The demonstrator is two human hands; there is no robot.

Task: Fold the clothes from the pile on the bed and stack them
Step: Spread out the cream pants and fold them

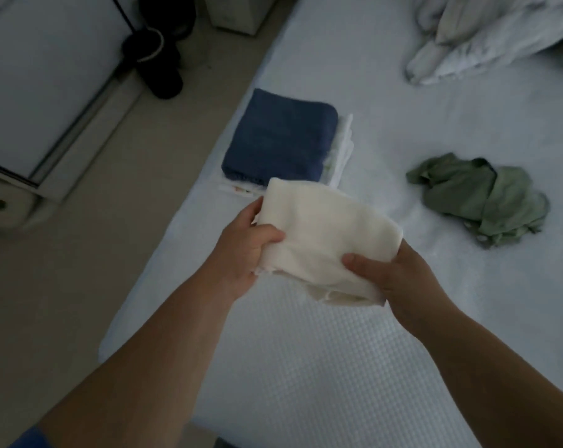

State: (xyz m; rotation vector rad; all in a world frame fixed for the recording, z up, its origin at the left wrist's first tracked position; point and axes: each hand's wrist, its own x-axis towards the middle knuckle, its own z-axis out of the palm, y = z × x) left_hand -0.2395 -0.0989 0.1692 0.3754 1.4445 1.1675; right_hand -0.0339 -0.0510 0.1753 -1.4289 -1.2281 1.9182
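A folded cream cloth (325, 234) hangs in the air above the bed (306, 367), held by both hands. My left hand (241, 250) grips its left edge, thumb on top. My right hand (393, 273) grips its near right corner, thumb over the fabric. Just beyond the cloth, at the bed's left edge, stands a stack (341, 147) of folded white clothes topped by a folded blue towel (278, 137). A crumpled green garment (480, 198) lies loose on the bed to the right.
A bunched white duvet (487, 37) lies at the far right of the bed. Left of the bed is a beige floor (80, 286) with dark boots (159, 56) and a white unit (37, 92).
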